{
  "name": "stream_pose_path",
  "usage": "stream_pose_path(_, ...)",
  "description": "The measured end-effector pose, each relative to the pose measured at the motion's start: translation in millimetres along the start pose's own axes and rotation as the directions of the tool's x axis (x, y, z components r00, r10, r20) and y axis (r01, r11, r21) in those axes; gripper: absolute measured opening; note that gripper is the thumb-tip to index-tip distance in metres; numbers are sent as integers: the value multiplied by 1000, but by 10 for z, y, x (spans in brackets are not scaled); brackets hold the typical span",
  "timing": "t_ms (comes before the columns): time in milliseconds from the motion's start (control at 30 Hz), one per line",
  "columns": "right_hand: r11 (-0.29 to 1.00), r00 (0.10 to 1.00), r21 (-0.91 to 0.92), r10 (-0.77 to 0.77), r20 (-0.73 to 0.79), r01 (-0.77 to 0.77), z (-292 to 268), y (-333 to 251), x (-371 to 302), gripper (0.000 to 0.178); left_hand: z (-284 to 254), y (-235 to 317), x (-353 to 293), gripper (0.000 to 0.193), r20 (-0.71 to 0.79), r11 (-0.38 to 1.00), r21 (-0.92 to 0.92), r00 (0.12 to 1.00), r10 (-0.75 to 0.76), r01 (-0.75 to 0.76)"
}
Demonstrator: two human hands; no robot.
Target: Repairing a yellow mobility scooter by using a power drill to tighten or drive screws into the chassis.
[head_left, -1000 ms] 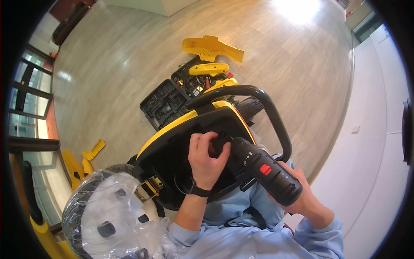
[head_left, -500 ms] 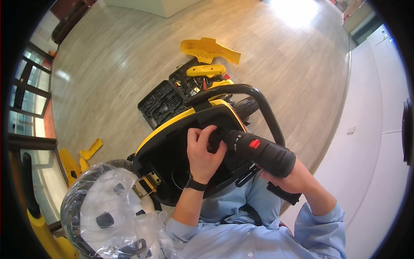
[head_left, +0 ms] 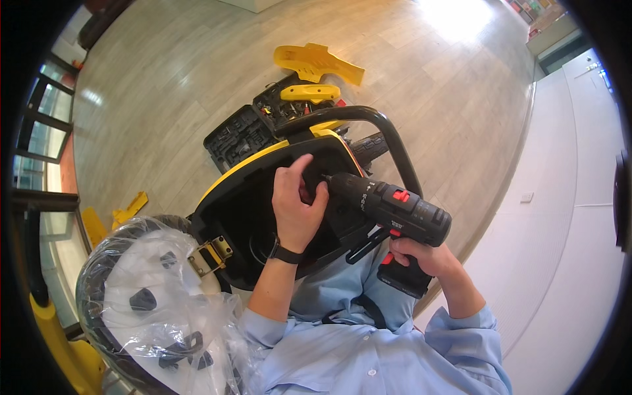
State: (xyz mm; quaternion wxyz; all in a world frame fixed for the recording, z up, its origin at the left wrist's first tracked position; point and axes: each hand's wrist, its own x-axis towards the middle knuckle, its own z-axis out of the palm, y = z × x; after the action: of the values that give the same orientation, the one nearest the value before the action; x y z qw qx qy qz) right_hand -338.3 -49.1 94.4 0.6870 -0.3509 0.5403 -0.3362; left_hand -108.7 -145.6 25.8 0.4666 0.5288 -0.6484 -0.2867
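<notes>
My right hand (head_left: 428, 257) is closed round the grip of a black and red cordless drill (head_left: 395, 204). The drill points left and its bit reaches over a black open storage bin (head_left: 263, 191) with a yellow rim. Over that bin, beside the bit tip, is my left hand (head_left: 299, 204), its thumb and index finger apart and the other fingers curled. Nothing shows between the left fingers, though part of the palm is hidden. A brass-coloured hinge (head_left: 210, 255) joins the bin to a seat (head_left: 151, 296) tipped over on the left and wrapped in clear plastic.
A black tubular rail (head_left: 388, 131) curves round the bin's far right, next to a tyre (head_left: 368, 148). Beyond the bin lie an open black tool case (head_left: 240, 135) and yellow panels (head_left: 316, 62). More yellow parts (head_left: 128, 209) lie at left. A white wall (head_left: 526, 257) runs along the right.
My right hand has drawn the drill back from my left fingers and turned it, so its bit and battery now show. The left hand has opened a little, thumb moving off the drill's front.
</notes>
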Motion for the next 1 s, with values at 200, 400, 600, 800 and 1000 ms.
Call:
stream_pose_path(200, 990, 995, -133, 22, -96, -34, 78, -120, -63, 19, 27, -32, -13, 38, -37, 999, 24, 998, 49, -48)
stream_pose_path(400, 944, 991, -315, 61, -116, -95, 106, -460, 86, 19, 33, -22, 14, 32, -29, 998, 18, 997, 67, -66)
stream_pose_path(600, 943, 943, 31, 333, -15, -332, -73, -827, 221, 17, -3, -22, 3, 29, -26, 998, 6, 998, 59, -59)
stream_pose_path(800, 953, 953, 27, 303, -18, -303, -78, -778, 160, 14, 16, -12, 2, 24, -30, 999, -20, 999, 29, -29)
stream_pose_path(1000, 963, 970, -117, 241, -31, -243, -43, -659, 57, 11, 6, -16, 1, 16, -52, 999, 2, 998, 33, -33)
